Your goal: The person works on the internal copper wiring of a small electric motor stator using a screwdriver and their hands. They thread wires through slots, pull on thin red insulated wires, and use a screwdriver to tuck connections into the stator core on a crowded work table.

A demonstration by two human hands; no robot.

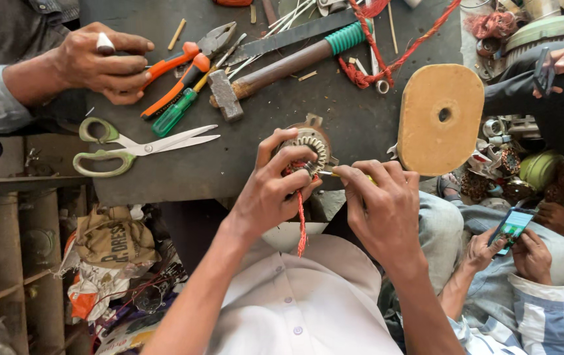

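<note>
hard to see: the left hand [270, 194] covers most of the lower half of the stator [308, 146], so how the red cord [301, 220] goes through it is anyone's guess. The tool tip vanishes behind the fingers too.
stator: round metal motor piece with a toothed ring of slots and small mounting ears, greyish and grimy. Sits at the near edge of the dark workbench [183, 167], right in front of the person.
red cord: frayed reddish string, bunched at the stator and dangling down past the bench edge over the white shirt.
left hand: fingers curled over the stator, clamped on it and the cord, thumb up by the ring.
right hand: the right hand [382, 204] is closed around a thin yellow-handled tool [347, 175], poked in sideways toward the stator. Both hands are close together, nearly touching.
further out: scissors [134, 146] with green handles lie to the left, then a hammer [275, 66] with a teal grip, orange-handled pliers [186, 62] and a green screwdriver [175, 113]. A tan oval block [440, 118] with a hole sits to the right.
other people: someone's hand [101, 62] rests top left by the pliers; another person lower right holds a phone [513, 225], partly cut off by the frame.
</note>
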